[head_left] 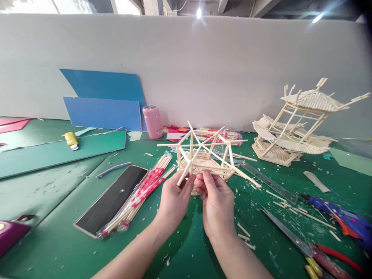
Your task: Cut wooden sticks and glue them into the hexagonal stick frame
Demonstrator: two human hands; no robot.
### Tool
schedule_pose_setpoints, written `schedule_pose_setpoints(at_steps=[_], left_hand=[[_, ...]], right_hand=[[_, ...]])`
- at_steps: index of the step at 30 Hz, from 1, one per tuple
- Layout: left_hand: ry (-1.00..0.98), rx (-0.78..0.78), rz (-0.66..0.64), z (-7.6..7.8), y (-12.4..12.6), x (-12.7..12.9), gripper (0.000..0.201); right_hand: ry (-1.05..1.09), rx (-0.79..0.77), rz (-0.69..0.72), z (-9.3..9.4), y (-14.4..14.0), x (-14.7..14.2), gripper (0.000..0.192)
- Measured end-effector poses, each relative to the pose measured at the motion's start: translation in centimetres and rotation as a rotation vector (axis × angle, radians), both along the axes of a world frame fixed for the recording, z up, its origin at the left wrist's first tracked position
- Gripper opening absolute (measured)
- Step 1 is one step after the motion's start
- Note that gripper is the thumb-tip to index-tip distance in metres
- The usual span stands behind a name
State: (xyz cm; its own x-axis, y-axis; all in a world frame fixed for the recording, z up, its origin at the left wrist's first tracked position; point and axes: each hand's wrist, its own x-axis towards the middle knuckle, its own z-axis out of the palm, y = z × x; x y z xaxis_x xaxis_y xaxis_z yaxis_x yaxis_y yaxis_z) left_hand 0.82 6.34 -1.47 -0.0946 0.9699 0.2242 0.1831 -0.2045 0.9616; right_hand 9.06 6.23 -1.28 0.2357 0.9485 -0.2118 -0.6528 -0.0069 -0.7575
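A small frame of thin wooden sticks (207,155), star-shaped on top, is held just above the green mat (58,232) in front of me. My left hand (174,199) grips its near left edge with thumb and fingers. My right hand (216,201) pinches the near lower edge of the same frame, fingertips touching the sticks. Both hands meet under the frame's front.
A finished stick pavilion (293,128) stands at the right. A pack of chopsticks (139,193) lies over a dark tablet (112,199) on the left. A pink cup (152,121), blue boards (104,104), a clear ruler (269,182), a glue gun (340,217) and loose stick offcuts lie around.
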Motion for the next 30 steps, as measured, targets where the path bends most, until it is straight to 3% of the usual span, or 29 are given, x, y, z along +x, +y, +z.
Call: schedule_pose_setpoints(at_steps=[30], left_hand=[[0.005,-0.005,0.013,-0.19,-0.01,-0.03,0.020]], right_hand=[[0.009,0.000,0.005,-0.19,0.04,-0.10,0.012]])
